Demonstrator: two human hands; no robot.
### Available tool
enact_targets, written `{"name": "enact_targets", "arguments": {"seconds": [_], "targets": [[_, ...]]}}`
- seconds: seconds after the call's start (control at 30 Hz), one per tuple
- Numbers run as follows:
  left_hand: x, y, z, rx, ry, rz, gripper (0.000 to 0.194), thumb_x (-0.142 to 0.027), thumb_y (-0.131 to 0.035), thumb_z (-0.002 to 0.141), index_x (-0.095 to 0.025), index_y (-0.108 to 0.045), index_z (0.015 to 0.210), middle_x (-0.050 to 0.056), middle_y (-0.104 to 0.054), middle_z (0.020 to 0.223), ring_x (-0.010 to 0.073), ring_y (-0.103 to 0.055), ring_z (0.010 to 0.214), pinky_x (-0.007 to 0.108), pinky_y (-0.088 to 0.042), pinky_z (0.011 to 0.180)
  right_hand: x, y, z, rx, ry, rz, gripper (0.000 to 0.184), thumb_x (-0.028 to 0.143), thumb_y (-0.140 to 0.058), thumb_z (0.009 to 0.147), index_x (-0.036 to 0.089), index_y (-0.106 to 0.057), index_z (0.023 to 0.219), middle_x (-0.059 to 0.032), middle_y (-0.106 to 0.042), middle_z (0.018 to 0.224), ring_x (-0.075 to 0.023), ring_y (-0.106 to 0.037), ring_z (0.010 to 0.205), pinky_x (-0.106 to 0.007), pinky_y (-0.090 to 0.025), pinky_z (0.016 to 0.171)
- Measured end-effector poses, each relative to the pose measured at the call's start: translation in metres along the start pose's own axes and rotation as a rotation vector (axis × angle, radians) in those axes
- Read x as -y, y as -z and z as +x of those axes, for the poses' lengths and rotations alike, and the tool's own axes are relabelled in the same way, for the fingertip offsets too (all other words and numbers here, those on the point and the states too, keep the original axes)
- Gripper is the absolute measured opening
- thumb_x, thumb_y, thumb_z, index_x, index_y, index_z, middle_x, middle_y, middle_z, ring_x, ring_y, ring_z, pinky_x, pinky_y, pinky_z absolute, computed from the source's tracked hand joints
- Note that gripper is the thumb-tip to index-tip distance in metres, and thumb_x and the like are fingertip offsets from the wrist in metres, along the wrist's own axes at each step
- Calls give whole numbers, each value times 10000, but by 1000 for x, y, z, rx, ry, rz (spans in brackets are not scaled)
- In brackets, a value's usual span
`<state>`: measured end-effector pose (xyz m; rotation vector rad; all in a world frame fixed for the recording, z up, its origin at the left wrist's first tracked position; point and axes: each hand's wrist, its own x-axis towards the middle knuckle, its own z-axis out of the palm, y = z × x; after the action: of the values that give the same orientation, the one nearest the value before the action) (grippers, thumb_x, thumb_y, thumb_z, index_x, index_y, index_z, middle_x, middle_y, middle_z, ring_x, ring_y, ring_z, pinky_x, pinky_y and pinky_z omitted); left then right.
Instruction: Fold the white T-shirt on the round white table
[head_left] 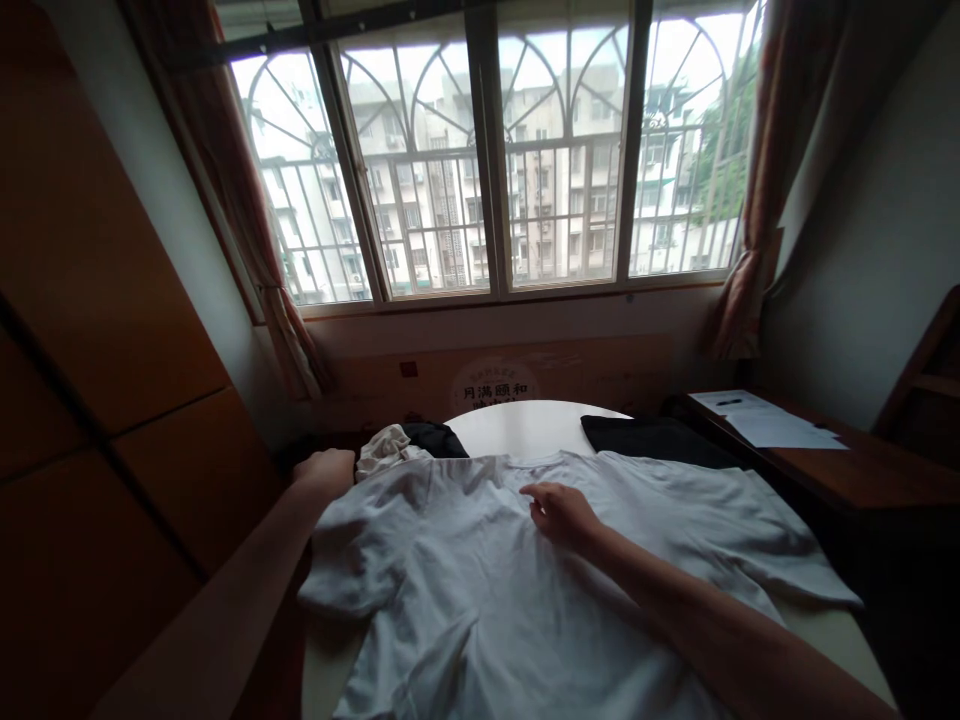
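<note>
A white short-sleeved T-shirt [495, 600] lies spread over a round white table [525, 425], its neck toward the window and its fabric wrinkled. My right hand [559, 512] is over the upper middle of the shirt, below the collar. Its index finger points left and the other fingers are partly curled, with nothing seen in them. At the table's left edge, my left hand [324, 468] is closed beside a crumpled beige cloth [390, 450]. Its fingertips are hidden, so whether it grips that cloth I cannot tell.
Dark cloth [435, 438] lies behind the beige one, and a folded black garment [652, 440] is at the table's back right. Papers [780, 420] rest on a brown wooden desk [885, 470] to the right. A wooden cabinet [112, 330] stands left, and a barred window [487, 170] is ahead.
</note>
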<state>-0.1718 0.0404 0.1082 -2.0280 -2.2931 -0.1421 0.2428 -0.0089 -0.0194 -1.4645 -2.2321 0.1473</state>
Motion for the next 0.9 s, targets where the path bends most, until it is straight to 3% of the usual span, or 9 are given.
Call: {"name": "enact_targets", "arguments": {"seconds": [0.13,0.27,0.43,0.53,0.63,0.73,0.8,0.9], "targets": [[-61,1,-3,-92,-222,152,339,-285,-599,827,-205,-744,1123,165,-695,1234,347,-605,1191,437,-472,967,-38,40,23,6,-138,-225,403,233,-467,962,275,-682,1300,-57,-737,1246,-222,-680,1127,-286,-487,905],[-130,-12,1,-96,-487,169,288,-284,-577,891,-204,-763,1096,138,-702,1219,292,-605,1173,405,-423,1034,-85,65,41,56,-240,-349,361,264,-541,936,144,-728,1221,-193,-704,1214,-318,-652,1113,-369,-483,881],[-184,-58,19,-48,-560,170,299,-359,-641,878,-160,-772,1057,202,-676,1260,368,-530,1292,562,-280,1150,-109,59,52,135,-158,-420,359,409,-644,881,127,-793,1046,-224,-662,1227,-379,-539,1202,-466,-399,985],[-199,-81,25,-16,-554,164,264,-311,-666,850,-137,-773,1018,245,-671,1255,412,-510,1318,648,-224,1153,-113,49,57,164,-123,-428,289,352,-671,837,135,-804,975,-217,-666,1222,-382,-523,1203,-483,-361,1001],[-205,-88,26,-23,-571,130,210,-188,-602,856,-140,-763,981,225,-697,1196,375,-573,1245,628,-214,1164,-117,43,59,177,-96,-410,242,256,-605,857,148,-797,955,-195,-696,1167,-354,-548,1162,-462,-363,978],[-205,-82,24,-40,-592,67,193,-193,-578,870,-159,-740,968,180,-726,1124,327,-639,1130,526,-328,1113,-121,39,56,187,-74,-376,273,253,-566,884,170,-772,1043,-162,-718,1147,-324,-577,1131,-439,-376,970],[-203,-74,22,-35,-592,26,182,-246,-572,891,-180,-717,980,145,-746,1046,286,-683,1000,416,-448,957,-126,37,55,181,-80,-357,368,329,-590,886,156,-721,1184,-179,-694,1225,-346,-561,1187,-460,-378,994],[-197,-64,18,-26,-583,-34,185,-316,-560,915,-210,-687,998,101,-755,941,241,-696,842,316,-452,725,-132,36,57,184,-89,-334,466,428,-615,878,107,-704,1204,-240,-631,1325,-420,-464,1333,-531,-348,1053]]}}
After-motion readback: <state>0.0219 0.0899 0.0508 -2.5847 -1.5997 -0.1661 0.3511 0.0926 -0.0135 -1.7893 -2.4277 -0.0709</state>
